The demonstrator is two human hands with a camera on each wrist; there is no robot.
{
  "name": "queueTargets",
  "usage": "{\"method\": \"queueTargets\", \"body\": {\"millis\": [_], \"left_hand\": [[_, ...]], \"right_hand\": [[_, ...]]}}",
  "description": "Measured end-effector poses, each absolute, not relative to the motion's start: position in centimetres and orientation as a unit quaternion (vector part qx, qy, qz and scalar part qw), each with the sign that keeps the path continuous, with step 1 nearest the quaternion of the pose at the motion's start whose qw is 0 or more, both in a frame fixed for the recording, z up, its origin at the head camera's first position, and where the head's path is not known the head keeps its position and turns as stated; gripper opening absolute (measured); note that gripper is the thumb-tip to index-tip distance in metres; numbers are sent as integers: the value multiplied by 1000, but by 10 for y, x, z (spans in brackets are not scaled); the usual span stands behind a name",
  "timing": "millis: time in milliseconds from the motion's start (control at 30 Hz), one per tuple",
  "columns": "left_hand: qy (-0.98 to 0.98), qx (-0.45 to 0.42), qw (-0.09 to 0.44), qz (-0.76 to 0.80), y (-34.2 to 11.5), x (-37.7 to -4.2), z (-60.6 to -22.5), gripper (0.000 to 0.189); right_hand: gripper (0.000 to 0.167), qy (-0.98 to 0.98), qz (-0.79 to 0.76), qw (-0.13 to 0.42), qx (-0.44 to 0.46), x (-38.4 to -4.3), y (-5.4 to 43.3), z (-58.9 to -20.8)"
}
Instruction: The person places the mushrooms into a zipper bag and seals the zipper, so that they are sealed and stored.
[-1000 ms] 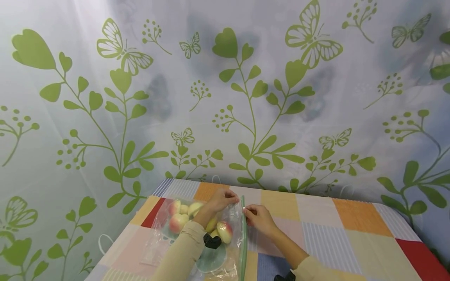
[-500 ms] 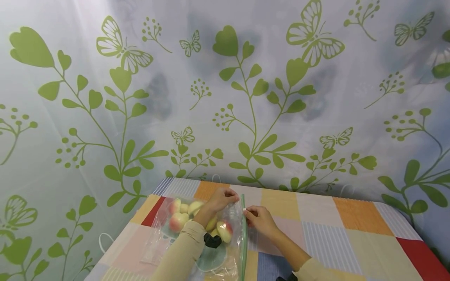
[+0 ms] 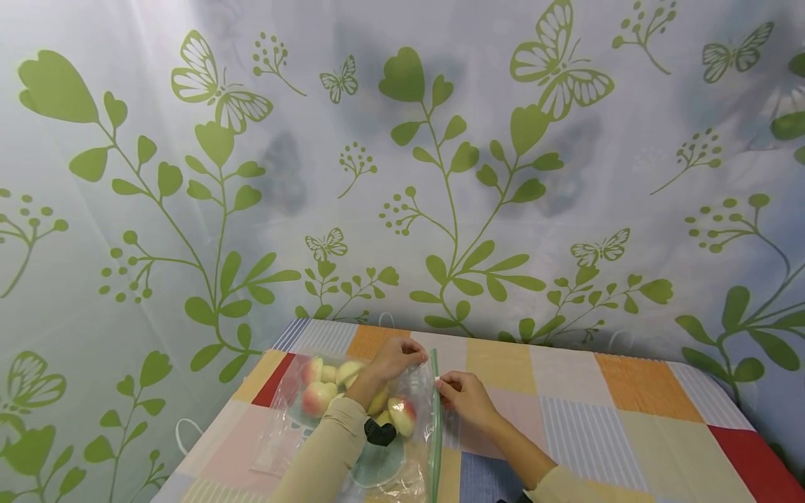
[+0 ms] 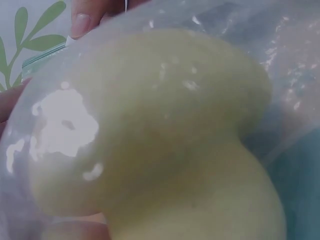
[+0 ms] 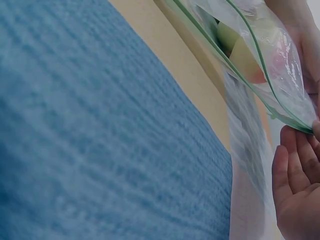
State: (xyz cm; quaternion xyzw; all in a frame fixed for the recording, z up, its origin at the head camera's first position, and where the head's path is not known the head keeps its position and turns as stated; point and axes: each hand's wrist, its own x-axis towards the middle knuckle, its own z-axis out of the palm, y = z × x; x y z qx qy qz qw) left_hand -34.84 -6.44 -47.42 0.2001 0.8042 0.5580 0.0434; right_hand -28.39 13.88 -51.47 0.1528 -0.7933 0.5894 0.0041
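A clear zip bag (image 3: 286, 433) with a green seal strip (image 3: 437, 433) lies on the table, the strip toward its right. Inside are several pale yellow fruits with red blush, like peaches (image 3: 319, 399). My left hand (image 3: 393, 360) reaches over the bag and pinches its film near the strip's far end. My right hand (image 3: 468, 398) pinches the small white slider (image 3: 437, 379) on the strip. The right wrist view shows the bag mouth (image 5: 245, 55) parted, its two green edges meeting near the right fingertips. In the left wrist view a fruit (image 4: 165, 115) fills most of the picture.
A patchwork cloth (image 3: 585, 419) covers the table. Behind hangs a pale curtain (image 3: 402, 175) with green leaves and butterflies. A teal round shape (image 3: 377, 464) shows under the bag's near part. A black wrist camera (image 3: 380, 432) sits at the left wrist.
My right hand has slid slightly along the green strip toward me, the white slider moving with it. The left hand and the bag stay in place.
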Motion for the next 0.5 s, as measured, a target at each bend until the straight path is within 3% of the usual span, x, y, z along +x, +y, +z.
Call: {"method": "queueTargets", "body": {"millis": [500], "left_hand": [[814, 204, 39, 543, -64, -346, -471, 11]], "right_hand": [[22, -790, 593, -2, 155, -279, 139, -516]]}}
